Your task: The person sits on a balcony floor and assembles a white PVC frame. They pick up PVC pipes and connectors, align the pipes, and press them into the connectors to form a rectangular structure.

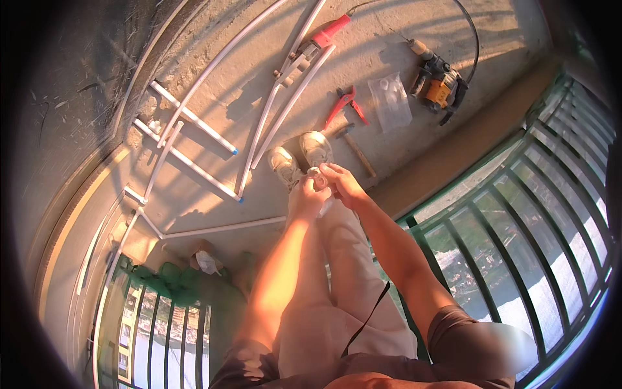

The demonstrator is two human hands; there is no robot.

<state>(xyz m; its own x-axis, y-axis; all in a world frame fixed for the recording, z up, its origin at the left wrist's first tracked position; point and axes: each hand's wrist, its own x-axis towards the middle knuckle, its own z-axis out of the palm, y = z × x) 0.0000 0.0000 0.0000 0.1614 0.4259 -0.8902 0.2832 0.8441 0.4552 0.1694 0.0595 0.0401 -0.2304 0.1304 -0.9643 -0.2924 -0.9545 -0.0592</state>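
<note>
In front of my legs, both hands meet just over my shoes. My left hand has its fingers closed round a small round whitish piece, whose exact kind I cannot make out. Against the same piece, my right hand presses its thumb and fingertips. Part of the piece is hidden by my fingers. Beyond my shoes lie a red-handled pipe cutter and a wooden-handled hammer. Beside them is a clear plastic bag of white fittings.
White pipes joined by fittings lie on the floor to the left. A red-handled pipe welder rests far ahead, and an orange-black rotary hammer far right. Green railings run along the right; green netting hangs at lower left.
</note>
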